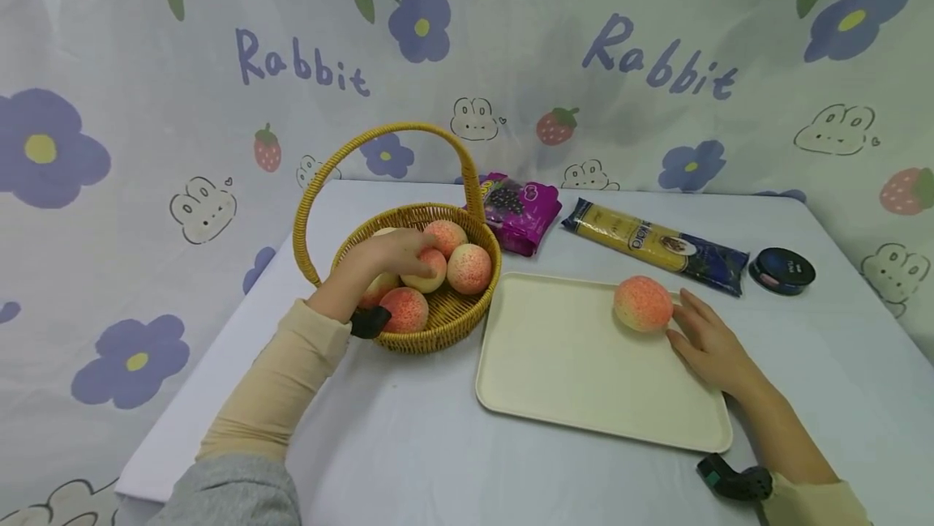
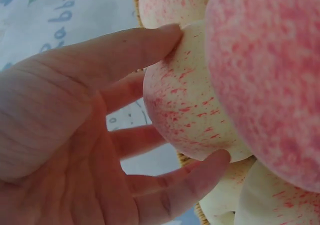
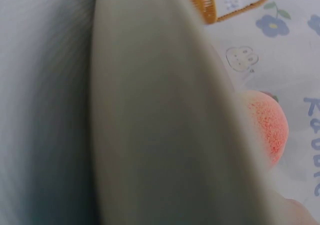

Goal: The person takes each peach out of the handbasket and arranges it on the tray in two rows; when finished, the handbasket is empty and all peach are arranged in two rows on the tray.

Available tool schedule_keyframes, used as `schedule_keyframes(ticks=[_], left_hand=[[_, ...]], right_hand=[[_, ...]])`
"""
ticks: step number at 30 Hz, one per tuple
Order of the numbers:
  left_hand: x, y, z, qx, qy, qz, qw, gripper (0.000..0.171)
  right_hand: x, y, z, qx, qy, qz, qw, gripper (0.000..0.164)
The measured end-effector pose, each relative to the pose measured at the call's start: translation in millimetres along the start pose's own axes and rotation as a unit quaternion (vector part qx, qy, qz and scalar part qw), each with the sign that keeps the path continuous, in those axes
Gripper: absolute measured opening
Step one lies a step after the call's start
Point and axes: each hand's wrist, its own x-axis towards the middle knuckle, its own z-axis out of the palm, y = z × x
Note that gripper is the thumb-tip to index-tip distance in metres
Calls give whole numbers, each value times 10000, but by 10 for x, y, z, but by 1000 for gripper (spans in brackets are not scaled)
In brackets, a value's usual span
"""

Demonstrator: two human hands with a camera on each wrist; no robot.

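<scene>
Head view: a peach (image 1: 426, 271) lies among others in a woven basket (image 1: 445, 330), at the left of the white surface (image 1: 409, 445). It is near-round, so its long axis cannot be told; its blushed side faces up and its paler side down. The left hand (image 1: 387, 254) has its grip partly closed on this peach, thumb and fingers curving about it with gaps between the fingers, as the left wrist view shows; there a larger-looking peach (image 2: 272, 80) overlaps it. Neighbouring peaches crowd it, and the basket's handle (image 1: 394, 129) arches above. The right hand (image 1: 708, 339), its grip loosely spread, lies over the right edge of a cream tray (image 1: 569, 364), just beside a single peach (image 1: 642, 304) with blush upward; whether they touch cannot be told. Behind the basket stands a purple packet (image 1: 520, 214); beyond the tray, a yellow-and-blue packet (image 1: 657, 246) slants from rear left to front right, its lower end near a round dark tin (image 1: 782, 271).
</scene>
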Motion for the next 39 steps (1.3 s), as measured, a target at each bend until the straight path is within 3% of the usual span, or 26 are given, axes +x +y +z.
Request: schedule_keyframes(ticks=[5,8,15,23,32,39], left_hand=[[45,19,38,-121,-168,-543,9983,58],[73,27,56,-73,-203,-661,9976,61],[99,73,49,305,-151,-311,9989,50],[98,75,51,458,-60,-334,9984,54],[122,54,64,620,333,-136,9974,47],[98,57,6,486,660,43,9966,43]], right_hand=[[4,-14,-9,53,-28,-6,10000,45],[1,-19,-14,52,-40,9,10000,45],[1,7,-11,39,-40,-3,10000,46],[4,1,-8,105,-59,28,9999,48],[-12,-26,10,209,9,-9,9998,54],[4,-44,-9,139,28,-24,9999,54]])
